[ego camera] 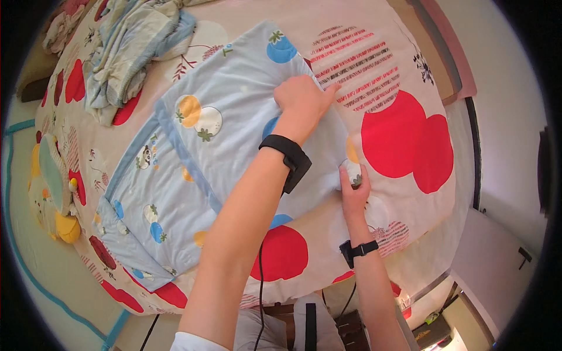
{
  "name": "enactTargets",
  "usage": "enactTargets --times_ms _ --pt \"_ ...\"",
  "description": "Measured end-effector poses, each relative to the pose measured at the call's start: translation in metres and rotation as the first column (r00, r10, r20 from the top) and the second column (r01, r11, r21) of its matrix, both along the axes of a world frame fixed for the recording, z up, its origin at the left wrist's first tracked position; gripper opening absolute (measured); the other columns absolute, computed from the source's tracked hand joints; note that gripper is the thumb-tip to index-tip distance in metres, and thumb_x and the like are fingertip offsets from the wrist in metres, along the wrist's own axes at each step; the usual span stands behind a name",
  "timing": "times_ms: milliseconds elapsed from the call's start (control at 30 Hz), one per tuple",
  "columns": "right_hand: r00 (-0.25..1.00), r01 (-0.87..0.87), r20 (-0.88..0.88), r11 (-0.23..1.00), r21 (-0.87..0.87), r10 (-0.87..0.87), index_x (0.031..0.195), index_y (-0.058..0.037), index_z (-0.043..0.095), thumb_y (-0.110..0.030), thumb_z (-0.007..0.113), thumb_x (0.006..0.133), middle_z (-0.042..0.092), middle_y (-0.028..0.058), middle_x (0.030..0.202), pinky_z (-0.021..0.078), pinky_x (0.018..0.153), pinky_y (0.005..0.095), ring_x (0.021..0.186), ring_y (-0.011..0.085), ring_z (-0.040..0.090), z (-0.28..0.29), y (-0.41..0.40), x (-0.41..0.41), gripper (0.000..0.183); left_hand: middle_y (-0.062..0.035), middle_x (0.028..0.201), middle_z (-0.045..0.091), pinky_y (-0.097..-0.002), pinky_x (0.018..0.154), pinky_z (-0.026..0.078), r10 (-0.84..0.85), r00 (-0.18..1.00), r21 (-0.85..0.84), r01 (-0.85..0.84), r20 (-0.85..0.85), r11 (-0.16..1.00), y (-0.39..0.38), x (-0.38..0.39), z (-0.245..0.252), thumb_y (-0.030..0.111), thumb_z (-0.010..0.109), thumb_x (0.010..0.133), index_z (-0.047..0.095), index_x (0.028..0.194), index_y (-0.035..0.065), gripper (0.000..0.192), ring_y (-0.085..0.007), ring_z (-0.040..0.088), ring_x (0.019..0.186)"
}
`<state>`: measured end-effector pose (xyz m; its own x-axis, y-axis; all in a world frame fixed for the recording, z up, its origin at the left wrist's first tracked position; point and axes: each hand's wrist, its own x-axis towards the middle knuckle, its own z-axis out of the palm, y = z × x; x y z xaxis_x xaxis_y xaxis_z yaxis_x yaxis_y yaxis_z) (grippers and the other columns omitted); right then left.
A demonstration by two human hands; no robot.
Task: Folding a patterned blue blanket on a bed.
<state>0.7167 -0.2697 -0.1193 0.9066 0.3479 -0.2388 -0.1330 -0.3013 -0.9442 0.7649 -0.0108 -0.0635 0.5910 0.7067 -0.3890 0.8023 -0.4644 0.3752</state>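
Observation:
A light blue printed child's blanket or garment (pixel 237 127) lies partly folded on a bed with a patterned sheet (pixel 329 219). My left hand (pixel 300 98) rests on its upper right part, the thumb stretched out near the right edge; the fingers are curled, and whether they pinch cloth is hidden. At the lower right corner my right hand (pixel 354 188) grips the blue cloth between thumb and fingers. A darker blue trim crosses the piece, and its lower left end is folded over. Black bands are on both wrists.
A crumpled blue and white striped cloth (pixel 127 57) lies at the upper left. A yellow and white plush item (pixel 52 193) is at the bed's left edge. Dark cables (pixel 261 289) hang by my legs. A pink-edged headboard or panel (pixel 456 52) stands at the upper right.

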Motion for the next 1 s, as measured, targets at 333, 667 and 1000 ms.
enactTargets --times_ms 333,667,1000 --pt "0.949 -0.155 0.267 0.985 -0.078 0.17 0.111 0.0028 0.065 -0.002 0.075 0.089 0.07 0.0124 0.109 0.0513 0.087 0.0336 0.095 0.0202 0.065 0.058 0.006 -0.04 0.024 -0.0232 0.093 0.075 -0.0498 0.077 0.058 0.227 0.933 -0.077 -0.214 0.278 0.974 0.005 -0.029 0.015 0.032 0.062 0.086 0.077 0.086 -0.0004 0.035 -0.0402 0.074 0.088" --pt "0.603 -0.614 0.567 0.78 -0.121 0.562 0.109 0.0008 0.059 0.002 0.074 0.082 0.066 0.0225 0.12 0.0493 0.097 0.0446 0.107 0.0351 0.064 0.173 0.045 -0.141 0.031 -0.0274 0.091 0.067 -0.0499 0.075 0.052 0.417 0.546 -0.122 -0.495 0.726 0.86 0.049 -0.241 0.128 0.023 0.061 0.088 0.066 0.087 -0.0087 0.033 -0.0467 0.065 0.082" --pt "0.373 -0.909 0.562 0.413 0.061 0.738 0.102 0.0012 0.059 0.0 0.08 0.073 0.067 0.026 0.122 0.0606 0.091 0.0472 0.113 0.046 0.069 0.194 0.109 -0.312 0.035 -0.0213 0.079 0.068 -0.0378 0.071 0.051 0.635 0.382 -0.324 -0.618 0.672 0.716 0.069 -0.478 0.161 0.018 0.06 0.092 0.069 0.095 -0.0063 0.026 -0.0221 0.066 0.073"
